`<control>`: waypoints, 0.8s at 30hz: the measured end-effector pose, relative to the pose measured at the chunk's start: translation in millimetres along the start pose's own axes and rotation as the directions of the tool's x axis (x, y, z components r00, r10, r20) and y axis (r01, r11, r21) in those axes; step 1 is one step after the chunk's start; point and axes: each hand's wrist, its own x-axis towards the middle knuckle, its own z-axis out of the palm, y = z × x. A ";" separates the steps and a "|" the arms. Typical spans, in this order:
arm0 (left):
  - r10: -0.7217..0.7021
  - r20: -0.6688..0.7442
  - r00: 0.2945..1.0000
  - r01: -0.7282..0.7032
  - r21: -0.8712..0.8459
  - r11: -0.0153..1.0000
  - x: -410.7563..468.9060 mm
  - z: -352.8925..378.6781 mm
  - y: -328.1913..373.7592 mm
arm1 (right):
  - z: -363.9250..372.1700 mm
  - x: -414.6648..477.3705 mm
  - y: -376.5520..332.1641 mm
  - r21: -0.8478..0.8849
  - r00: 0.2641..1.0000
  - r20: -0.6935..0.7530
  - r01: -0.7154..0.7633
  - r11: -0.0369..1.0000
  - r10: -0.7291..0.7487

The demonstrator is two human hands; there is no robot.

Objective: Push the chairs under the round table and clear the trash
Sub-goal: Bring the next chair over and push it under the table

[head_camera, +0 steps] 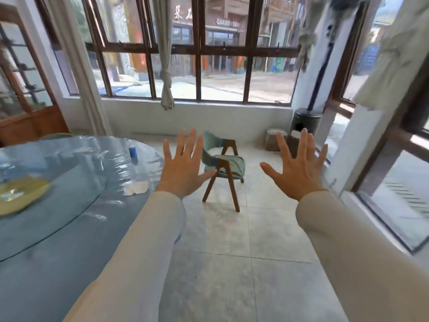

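While left grip (183, 169), right grip (299, 173) hover splayed, chair (231, 166) stands beyond, between.

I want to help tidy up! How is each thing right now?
Chair: upright, out on the floor, apart from the table.
Round table: covered in clear plastic.
White trash: lying on the table near its edge.
Curtain: tied in a knot.
Left hand: open, holding nothing.
Right hand: open, holding nothing.
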 end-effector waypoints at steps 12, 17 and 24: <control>0.085 -0.039 0.996 -0.082 0.070 0.994 144.4 34.3 119.7 | 34.1 97.7 148.9 -0.029 0.991 -0.031 -0.130 0.991 0.129; 0.080 -0.038 0.996 -0.077 0.070 0.995 208.3 77.7 120.9 | 78.3 149.6 156.3 -0.028 0.992 -0.046 -0.119 0.993 0.118; 0.075 -0.018 0.997 -0.074 0.042 0.996 323.5 151.9 97.6 | 154.5 258.3 154.5 -0.052 0.992 -0.002 -0.129 0.990 0.129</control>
